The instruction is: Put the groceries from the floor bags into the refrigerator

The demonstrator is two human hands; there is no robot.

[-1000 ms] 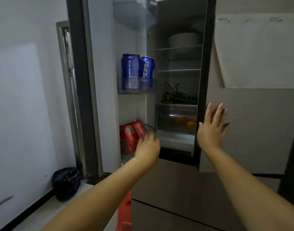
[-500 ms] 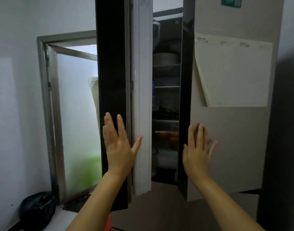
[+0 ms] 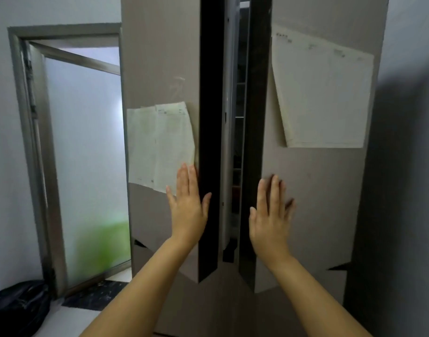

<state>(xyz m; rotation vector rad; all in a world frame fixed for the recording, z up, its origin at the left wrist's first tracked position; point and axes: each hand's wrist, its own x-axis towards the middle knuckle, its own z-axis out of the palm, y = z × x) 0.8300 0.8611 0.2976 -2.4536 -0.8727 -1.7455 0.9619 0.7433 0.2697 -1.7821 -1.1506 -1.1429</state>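
The refrigerator fills the middle of the head view, its two upper doors nearly together. My left hand (image 3: pixel 188 205) lies flat with fingers spread on the left door (image 3: pixel 160 69), beside its dark inner edge. Flat on the right door (image 3: pixel 313 190) is my right hand (image 3: pixel 270 215), palm against the panel. A narrow gap (image 3: pixel 236 142) between the doors shows a sliver of wire shelves; the food inside is hidden. Neither hand holds anything.
A paper sheet (image 3: pixel 160 144) hangs on the left door and another paper sheet (image 3: pixel 322 93) on the right door. A doorway with a frosted glass panel (image 3: pixel 87 154) stands at left. A dark bag (image 3: pixel 19 305) lies on the floor at bottom left.
The left door has swung from wide open to almost closed. My left hand left the door shelf with the cans and went to the door's outer face. The interior is now nearly hidden.
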